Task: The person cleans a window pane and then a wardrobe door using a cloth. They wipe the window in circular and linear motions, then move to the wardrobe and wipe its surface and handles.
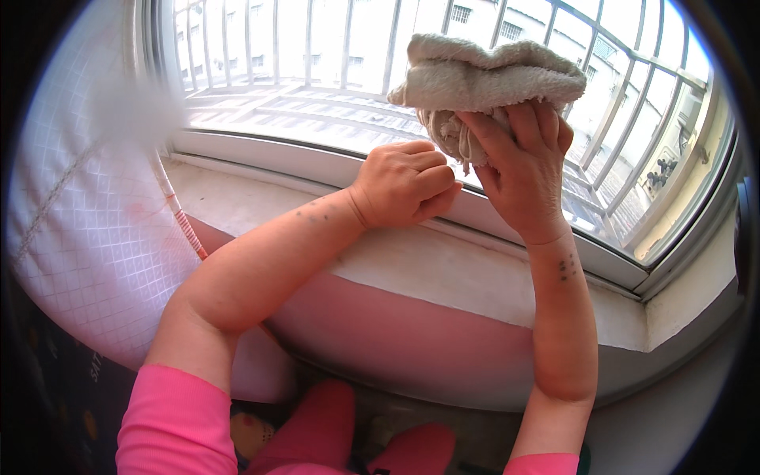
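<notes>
A folded, off-white terry cloth [493,74] is held up before the window glass, its lower part bunched with loose threads. My right hand [525,157] grips it from below, thumb and fingers around the bunched part. Just left of the cloth, my left hand [409,185] is curled into a loose fist near the lower window frame [332,163], with nothing seen in it. Whether the cloth touches the glass cannot be told.
A pale window sill [427,267] runs below the frame. Outside the glass is a metal security grille [395,47]. A sheer grid-patterned curtain [113,249] hangs at the left. The sill's corner and side wall [689,309] stand at the right.
</notes>
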{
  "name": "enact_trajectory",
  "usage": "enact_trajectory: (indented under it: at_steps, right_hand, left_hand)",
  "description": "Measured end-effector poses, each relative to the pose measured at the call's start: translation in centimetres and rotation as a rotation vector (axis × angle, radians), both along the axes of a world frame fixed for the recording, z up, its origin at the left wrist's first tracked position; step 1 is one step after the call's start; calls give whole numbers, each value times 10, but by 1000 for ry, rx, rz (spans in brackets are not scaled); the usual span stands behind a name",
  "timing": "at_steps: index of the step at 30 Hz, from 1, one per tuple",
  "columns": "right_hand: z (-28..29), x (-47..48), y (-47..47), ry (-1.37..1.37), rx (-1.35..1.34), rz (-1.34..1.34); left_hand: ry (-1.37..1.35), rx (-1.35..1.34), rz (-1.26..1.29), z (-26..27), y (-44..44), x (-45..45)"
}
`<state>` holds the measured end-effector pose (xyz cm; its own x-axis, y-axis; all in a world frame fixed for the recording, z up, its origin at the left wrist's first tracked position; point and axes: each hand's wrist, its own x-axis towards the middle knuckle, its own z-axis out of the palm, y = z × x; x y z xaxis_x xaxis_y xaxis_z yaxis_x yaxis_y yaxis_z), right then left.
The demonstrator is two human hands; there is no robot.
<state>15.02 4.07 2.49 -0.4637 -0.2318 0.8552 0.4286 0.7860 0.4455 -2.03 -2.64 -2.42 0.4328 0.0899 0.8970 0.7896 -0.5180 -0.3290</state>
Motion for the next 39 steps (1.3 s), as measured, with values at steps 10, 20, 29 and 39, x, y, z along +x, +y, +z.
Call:
enact_trajectory:
  at_steps: [10,20,29,39]
  right_hand:
    - [30,50,45,452,178,15]
    - [36,69,58,543,306,-126]
    - [-3,3,2,54,-42,-28]
    - [-2,4,6,132,-3,-130]
  left_hand:
    - [4,-13,21,-2,0,-3]
    - [-35,-2,-29,-1,0,-5]
    - [-41,-13,-15,-1,-2,-5]
    - [-4,-24,10,0,-3,-6]
